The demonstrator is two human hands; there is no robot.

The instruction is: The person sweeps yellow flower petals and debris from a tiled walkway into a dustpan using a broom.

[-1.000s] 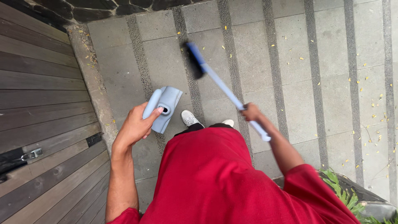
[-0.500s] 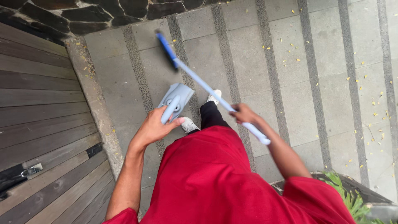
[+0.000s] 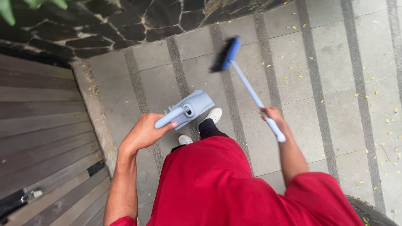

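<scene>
Left hand: the left hand [image 3: 144, 133] is closed around the handle of a grey-blue dustpan [image 3: 186, 111]. The fingers [image 3: 161, 121] are curled together over the handle, and the thumb side is hidden under it.
Dustpan: it goes out from the left fingers up and to the right, held in the air above the paving. Its wide pan end is the far end from the fingers, and the handle end is inside the grip.
Right hand: the right hand [image 3: 273, 115] is wrapped around the light handle of a blue brush [image 3: 247, 86]. The fingers are pressed together on the handle; the single fingertips I cannot tell, because the hand is seen from the back.
Brush: the handle passes through the right fingers. A short piece with the rounded end comes out below them, and the long piece goes up and to the left to the blue head with dark bristles, which is blurred and well apart from the fingers.
Between the hands: white shoes [image 3: 211, 116] and a dark trouser leg, just below the dustpan.
Body: a red shirt [image 3: 217, 188] fills the lower middle.
Ground: grey stone paving [image 3: 335, 83] with darker strips and small yellow leaves [image 3: 293, 54], mostly beyond the right fingers.
Left side: a wooden deck [image 3: 42, 138], outside the left fingers.
Top: a dark stone wall [image 3: 125, 21].
</scene>
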